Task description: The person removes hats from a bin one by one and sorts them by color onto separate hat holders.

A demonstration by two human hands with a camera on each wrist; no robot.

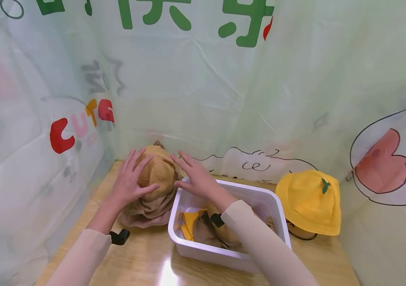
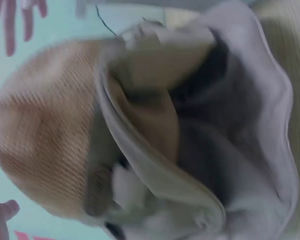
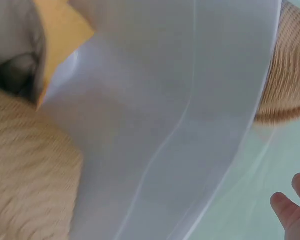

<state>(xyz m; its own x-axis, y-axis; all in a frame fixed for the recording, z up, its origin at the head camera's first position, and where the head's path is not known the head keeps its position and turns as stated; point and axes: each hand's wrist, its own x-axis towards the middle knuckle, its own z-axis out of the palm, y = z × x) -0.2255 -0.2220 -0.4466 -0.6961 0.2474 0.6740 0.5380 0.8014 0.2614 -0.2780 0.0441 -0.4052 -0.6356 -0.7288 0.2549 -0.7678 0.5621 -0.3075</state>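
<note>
A tan ribbed hat (image 1: 160, 171) with a taupe cloth flap (image 1: 149, 212) stands at the back left of the table. My left hand (image 1: 127, 183) is at its left side, fingers spread and thumb reaching across its front; whether they touch it I cannot tell. My right hand (image 1: 200, 179) hovers at the hat's right, above the bin's back-left corner, with straight fingers and nothing held. In the left wrist view the hat's crown (image 2: 45, 130) and drooping flap (image 2: 255, 125) show, blurred. Fingertips of my right hand (image 3: 297, 210) appear low in the right wrist view.
A white plastic bin (image 1: 203, 249) stands front centre, holding another tan ribbed hat (image 3: 30, 170) and a yellow cloth piece (image 1: 188, 225). To its right a yellow bucket hat (image 1: 306, 202) with a green sprout sits on a stand. A printed curtain (image 1: 188, 87) hangs behind.
</note>
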